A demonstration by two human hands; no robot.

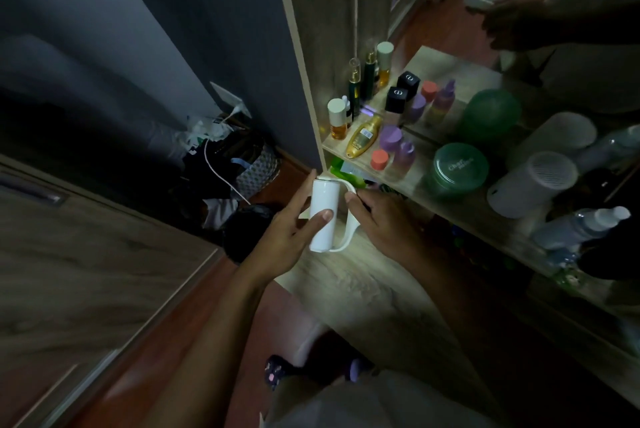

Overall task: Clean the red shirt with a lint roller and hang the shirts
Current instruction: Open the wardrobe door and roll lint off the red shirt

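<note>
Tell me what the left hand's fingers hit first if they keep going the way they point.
Probably the grey wall panel's edge beside the wooden shelf; left hand holds the white lint roller. Depth is unclear.

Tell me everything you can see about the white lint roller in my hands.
The lint roller is all white and looks like smooth plastic: a cylindrical body, seemingly capped by a cover, with a thin curved handle looping from its far end down along the right side to its near end. It is held above the wooden desk edge, tilted slightly, long axis pointing away. The left hand grips the cylinder, thumb across its front; the right hand touches the handle with its fingers. No lint is visible.
</note>
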